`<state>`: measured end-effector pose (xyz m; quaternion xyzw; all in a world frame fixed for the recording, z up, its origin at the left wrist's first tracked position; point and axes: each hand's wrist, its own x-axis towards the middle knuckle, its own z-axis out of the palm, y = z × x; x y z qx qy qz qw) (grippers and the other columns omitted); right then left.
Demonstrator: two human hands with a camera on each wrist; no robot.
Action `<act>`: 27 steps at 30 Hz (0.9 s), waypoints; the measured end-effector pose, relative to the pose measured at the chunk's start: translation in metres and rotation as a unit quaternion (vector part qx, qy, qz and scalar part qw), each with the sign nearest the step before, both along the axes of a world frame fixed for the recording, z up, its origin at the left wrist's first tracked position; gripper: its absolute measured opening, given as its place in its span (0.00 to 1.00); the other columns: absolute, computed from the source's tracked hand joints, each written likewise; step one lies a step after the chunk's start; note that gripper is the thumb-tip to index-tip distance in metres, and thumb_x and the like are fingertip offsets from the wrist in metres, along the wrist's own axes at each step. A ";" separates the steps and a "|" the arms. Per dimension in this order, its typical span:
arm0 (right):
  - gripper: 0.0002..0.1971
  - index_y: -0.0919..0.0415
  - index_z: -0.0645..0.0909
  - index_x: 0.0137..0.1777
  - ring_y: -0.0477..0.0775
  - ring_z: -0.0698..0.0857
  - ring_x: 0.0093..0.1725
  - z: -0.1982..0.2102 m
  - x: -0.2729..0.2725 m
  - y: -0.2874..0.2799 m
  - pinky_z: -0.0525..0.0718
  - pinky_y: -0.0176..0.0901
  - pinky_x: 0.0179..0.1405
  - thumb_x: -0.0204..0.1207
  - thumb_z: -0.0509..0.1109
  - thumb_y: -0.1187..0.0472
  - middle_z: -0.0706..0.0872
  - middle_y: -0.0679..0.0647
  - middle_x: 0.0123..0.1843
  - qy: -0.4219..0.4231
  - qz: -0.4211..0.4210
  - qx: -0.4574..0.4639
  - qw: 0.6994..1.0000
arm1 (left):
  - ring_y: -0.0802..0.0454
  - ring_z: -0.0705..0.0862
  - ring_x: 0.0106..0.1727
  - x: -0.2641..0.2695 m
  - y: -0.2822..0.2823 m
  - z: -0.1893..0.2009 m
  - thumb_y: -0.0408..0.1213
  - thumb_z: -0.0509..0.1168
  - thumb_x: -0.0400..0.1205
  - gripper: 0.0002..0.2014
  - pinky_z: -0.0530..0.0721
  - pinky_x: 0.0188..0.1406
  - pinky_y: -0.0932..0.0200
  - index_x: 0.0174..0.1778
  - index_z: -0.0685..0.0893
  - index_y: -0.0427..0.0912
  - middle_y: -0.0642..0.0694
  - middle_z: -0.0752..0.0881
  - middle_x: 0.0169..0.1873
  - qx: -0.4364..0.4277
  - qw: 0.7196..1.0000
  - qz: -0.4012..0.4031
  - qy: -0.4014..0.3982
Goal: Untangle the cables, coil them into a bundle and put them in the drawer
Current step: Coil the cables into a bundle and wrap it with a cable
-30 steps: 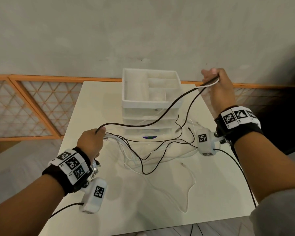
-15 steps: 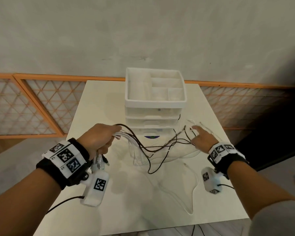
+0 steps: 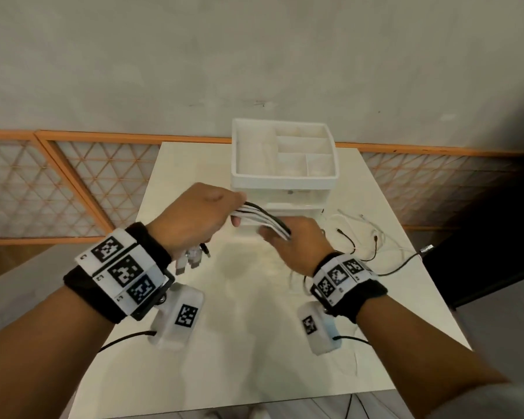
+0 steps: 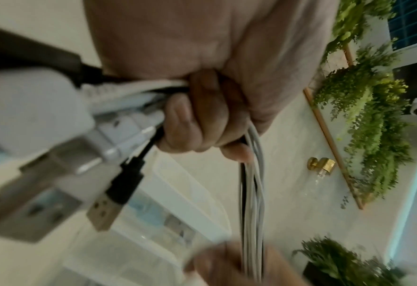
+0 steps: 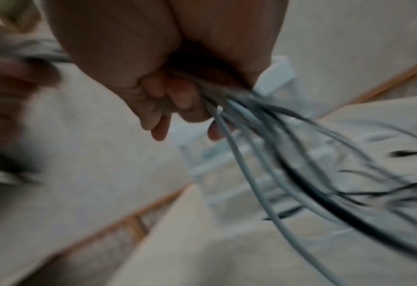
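Several white and black cables (image 3: 262, 217) run as one straight bunch between my two hands, in front of the white drawer unit (image 3: 285, 189). My left hand (image 3: 194, 219) grips the bunch near the plugs, and the USB plugs (image 3: 191, 257) hang below the fist. The left wrist view shows the curled fingers (image 4: 202, 120) round the cables (image 4: 251, 193), with plugs (image 4: 114, 195) sticking out. My right hand (image 3: 297, 246) grips the same bunch a little to the right. In the blurred right wrist view the cables (image 5: 263, 154) fan out from its fingers (image 5: 173, 104). Loose cable ends (image 3: 372, 237) trail over the table on the right.
The drawer unit stands at the back middle of the white table (image 3: 254, 343), with an open compartment tray on top. One black cable end (image 3: 425, 249) reaches the table's right edge. A grey wall and orange lattice panels (image 3: 58, 182) lie behind.
My right hand came down from high on the right, touched the cables on the table, then closed on the bunch beside my left hand. The left hand rose with the gathered cables.
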<state>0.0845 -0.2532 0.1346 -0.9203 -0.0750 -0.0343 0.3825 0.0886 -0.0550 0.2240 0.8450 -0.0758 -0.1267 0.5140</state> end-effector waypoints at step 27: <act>0.11 0.58 0.87 0.55 0.61 0.88 0.46 -0.023 -0.017 0.039 0.84 0.50 0.49 0.80 0.71 0.52 0.92 0.56 0.44 0.025 -0.094 -0.025 0.995 | 0.66 0.75 0.19 -0.004 0.026 -0.009 0.47 0.77 0.74 0.12 0.70 0.21 0.74 0.38 0.88 0.42 0.60 0.83 0.20 -0.110 0.991 0.017 -0.076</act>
